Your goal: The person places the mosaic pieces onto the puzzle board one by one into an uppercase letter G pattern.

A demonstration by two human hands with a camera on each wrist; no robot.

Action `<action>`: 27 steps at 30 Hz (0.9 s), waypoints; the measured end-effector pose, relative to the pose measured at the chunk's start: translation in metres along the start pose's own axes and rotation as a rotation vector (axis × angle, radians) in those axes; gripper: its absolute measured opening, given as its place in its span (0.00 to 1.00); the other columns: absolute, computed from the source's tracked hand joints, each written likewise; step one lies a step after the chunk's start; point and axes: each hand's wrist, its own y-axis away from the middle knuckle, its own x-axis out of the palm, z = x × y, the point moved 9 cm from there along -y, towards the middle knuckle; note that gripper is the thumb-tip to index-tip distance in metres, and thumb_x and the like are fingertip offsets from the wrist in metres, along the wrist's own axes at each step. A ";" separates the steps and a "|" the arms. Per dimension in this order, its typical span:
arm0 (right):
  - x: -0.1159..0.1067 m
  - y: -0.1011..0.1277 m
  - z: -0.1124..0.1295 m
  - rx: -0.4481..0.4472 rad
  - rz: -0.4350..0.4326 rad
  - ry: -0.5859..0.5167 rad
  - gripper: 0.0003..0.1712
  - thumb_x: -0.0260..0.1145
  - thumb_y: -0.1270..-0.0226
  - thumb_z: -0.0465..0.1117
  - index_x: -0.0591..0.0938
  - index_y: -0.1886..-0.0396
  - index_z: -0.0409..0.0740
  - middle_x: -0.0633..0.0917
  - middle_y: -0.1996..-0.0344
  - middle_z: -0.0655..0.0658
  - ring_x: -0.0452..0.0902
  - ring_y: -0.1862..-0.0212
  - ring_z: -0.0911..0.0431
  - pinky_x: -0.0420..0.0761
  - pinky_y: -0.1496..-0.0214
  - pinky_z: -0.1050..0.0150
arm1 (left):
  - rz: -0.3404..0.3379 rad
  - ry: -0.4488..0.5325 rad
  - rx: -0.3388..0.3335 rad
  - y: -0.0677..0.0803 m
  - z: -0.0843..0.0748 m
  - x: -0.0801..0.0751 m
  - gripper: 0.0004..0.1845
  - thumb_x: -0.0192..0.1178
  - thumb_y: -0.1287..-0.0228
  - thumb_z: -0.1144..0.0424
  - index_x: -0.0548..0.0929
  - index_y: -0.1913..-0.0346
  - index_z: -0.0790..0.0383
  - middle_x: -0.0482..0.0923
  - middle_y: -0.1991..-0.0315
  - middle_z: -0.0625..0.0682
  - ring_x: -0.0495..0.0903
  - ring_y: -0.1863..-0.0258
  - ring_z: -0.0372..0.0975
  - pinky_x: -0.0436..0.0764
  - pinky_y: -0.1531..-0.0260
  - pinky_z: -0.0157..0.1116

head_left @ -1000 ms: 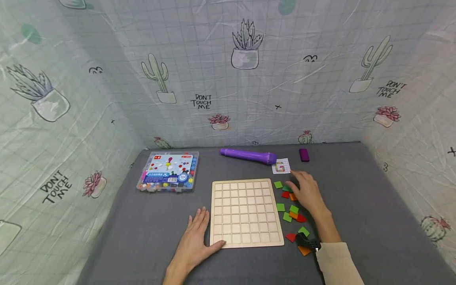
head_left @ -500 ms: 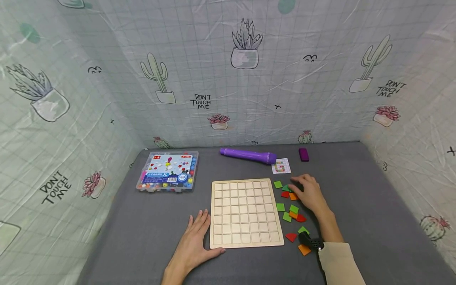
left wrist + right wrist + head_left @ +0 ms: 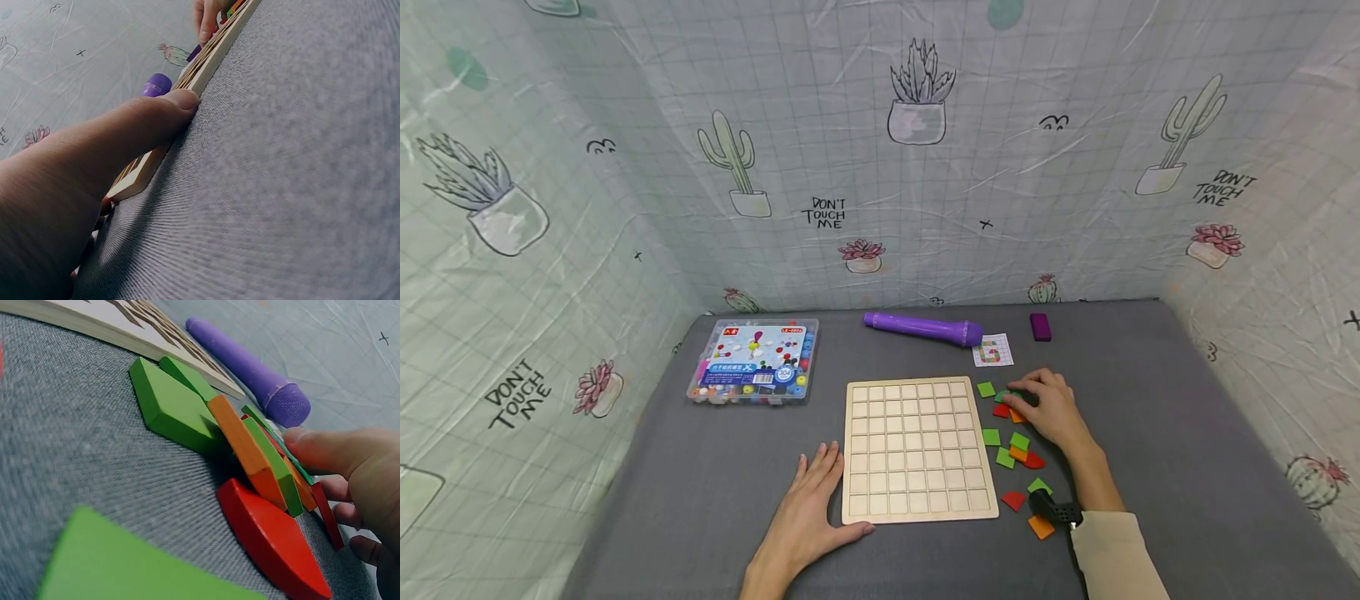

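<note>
At the left, the left hand (image 3: pixel 801 508) is laid beside a square wooden grid board (image 3: pixel 917 450), its fingers straight and its thumb spread wide; the board's near edge is touched by the thumb tip. At the right, the right hand (image 3: pixel 1051 412), in a beige sleeve (image 3: pixel 1114 552), is bent over loose pieces (image 3: pixel 1018 453) in green, orange and red, scattered along the board's right side. Its thumb and forefinger are held narrowly apart, and a dark green piece (image 3: pixel 1001 397) is touched by the thumb; whether it is gripped cannot be told. The grey cloth surface (image 3: pixel 737 475) is set, left to right, with a clear box (image 3: pixel 754 361) of coloured parts, a purple microphone-shaped object (image 3: pixel 921 327), a small patterned card (image 3: pixel 996 350) and a dark purple block (image 3: pixel 1041 327). Pale fabric walls (image 3: pixel 812 125) behind and at both sides are printed with potted cacti and "DON'T TOUCH ME".
</note>
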 end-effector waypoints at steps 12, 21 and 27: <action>0.000 0.000 0.000 -0.023 -0.016 -0.013 0.16 0.75 0.39 0.45 0.90 0.55 0.41 0.80 0.55 0.38 0.69 0.50 0.40 0.67 0.45 0.38 | -0.002 -0.013 0.002 0.000 -0.001 0.000 0.62 0.64 0.56 0.21 0.67 0.26 0.63 0.61 0.23 0.55 0.56 0.20 0.47 0.52 0.19 0.51; 0.001 -0.001 -0.001 -0.013 -0.008 -0.021 0.16 0.75 0.39 0.45 0.90 0.55 0.42 0.80 0.55 0.38 0.69 0.50 0.41 0.67 0.45 0.38 | 0.011 -0.004 -0.011 0.001 0.000 0.001 0.62 0.65 0.56 0.21 0.67 0.25 0.61 0.60 0.22 0.55 0.55 0.20 0.47 0.51 0.19 0.49; 0.002 -0.001 -0.002 0.003 0.006 -0.044 0.15 0.75 0.38 0.45 0.88 0.56 0.42 0.81 0.54 0.39 0.69 0.48 0.40 0.67 0.43 0.38 | -0.003 -0.018 -0.003 0.001 0.000 0.001 0.61 0.65 0.56 0.21 0.68 0.26 0.62 0.61 0.22 0.55 0.56 0.21 0.47 0.52 0.19 0.48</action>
